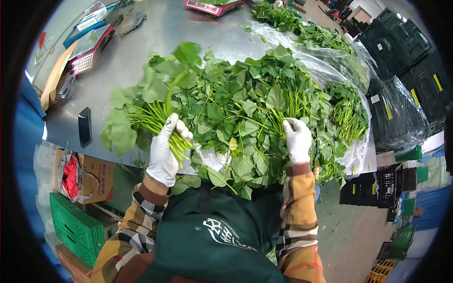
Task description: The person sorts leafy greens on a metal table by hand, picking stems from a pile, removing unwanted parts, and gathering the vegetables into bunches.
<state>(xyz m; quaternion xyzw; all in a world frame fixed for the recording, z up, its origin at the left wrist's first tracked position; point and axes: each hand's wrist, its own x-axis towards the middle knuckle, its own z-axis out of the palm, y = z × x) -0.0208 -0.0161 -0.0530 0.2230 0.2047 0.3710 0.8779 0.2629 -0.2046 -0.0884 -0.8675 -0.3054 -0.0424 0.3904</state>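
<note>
My left hand, in a white glove, is wrapped round a bunch of leafy greens. The cut stem ends stick out below the fist and the broad leaves fan out to the upper left. In a matching glove, my right hand is at the front right of a big pile of leafy greens. Its thumb and fingers are pinched together on leafy stems there; how many stems they grip is hidden. The pile covers the middle of the metal table and hangs over its front edge.
A phone and a red scale lie on the left. Another red scale stands at the far edge. Clear plastic sheeting with more greens is on the right. Black crates are stacked beyond; green crates stand at lower left.
</note>
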